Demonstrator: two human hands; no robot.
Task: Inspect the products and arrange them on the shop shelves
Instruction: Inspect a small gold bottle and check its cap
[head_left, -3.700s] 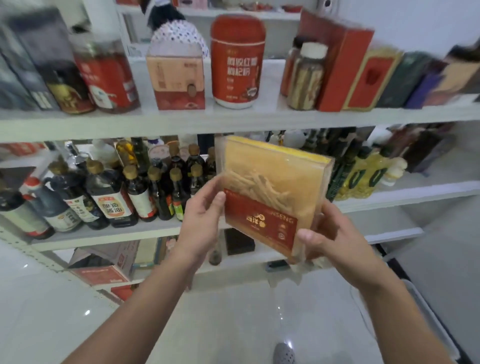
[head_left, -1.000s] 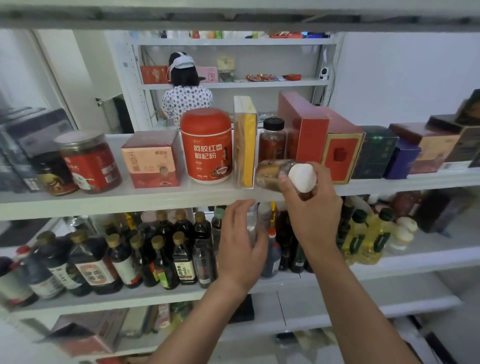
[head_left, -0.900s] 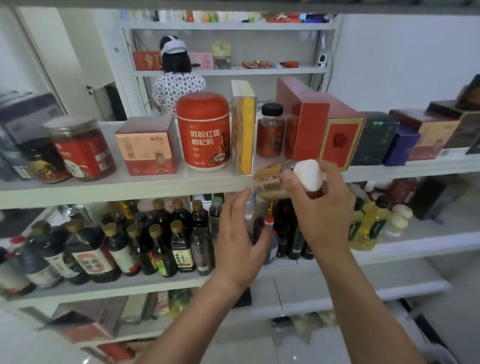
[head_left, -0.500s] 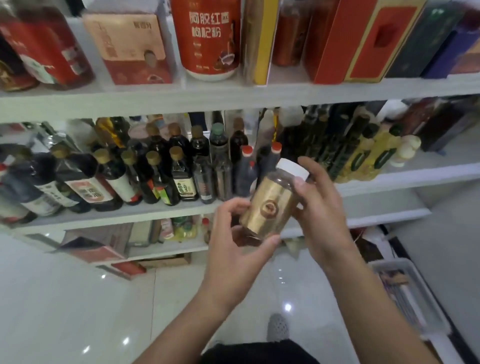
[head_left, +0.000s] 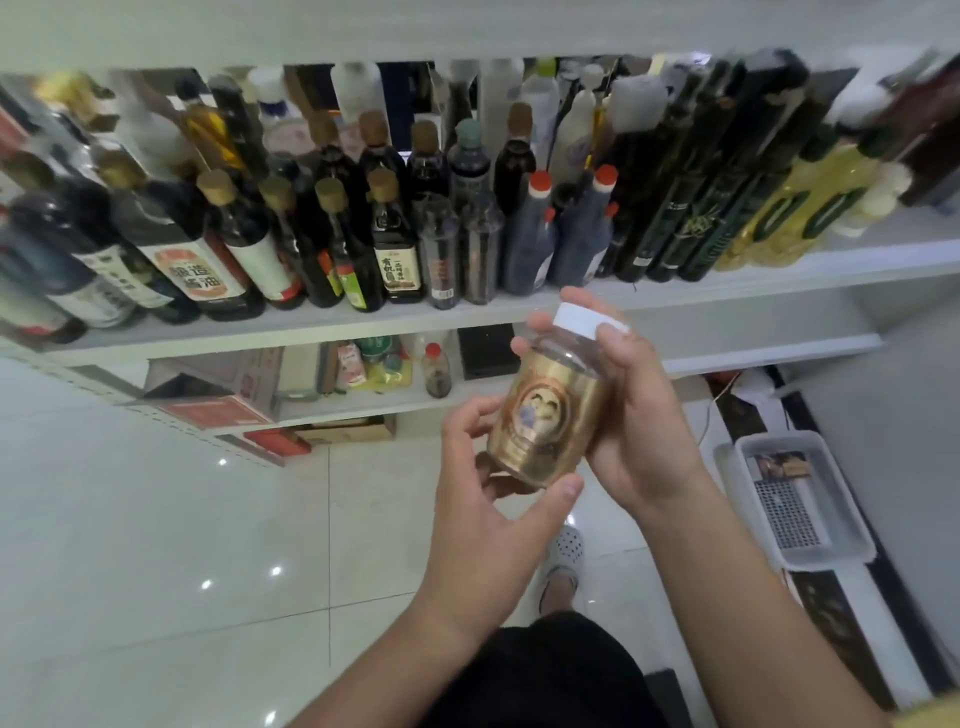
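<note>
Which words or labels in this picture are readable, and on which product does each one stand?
"酿造酱油": red-and-white label of the big dark bottle on the shelf.
"有机": tan label of the smaller dark bottle; the rest is blurred.
The gold jar: emblem only, print too blurred.
All other labels: too blurred.

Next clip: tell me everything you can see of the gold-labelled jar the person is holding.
The jar is small and round, apparently clear plastic. It has a white lid and a shiny gold label bearing a round emblem. It is closed and tilted, with the lid up and away from the camera, held in mid-air. The left hand cups its base with the thumb across the front. The right hand grips its side and lid. The contents cannot be made out.
</note>
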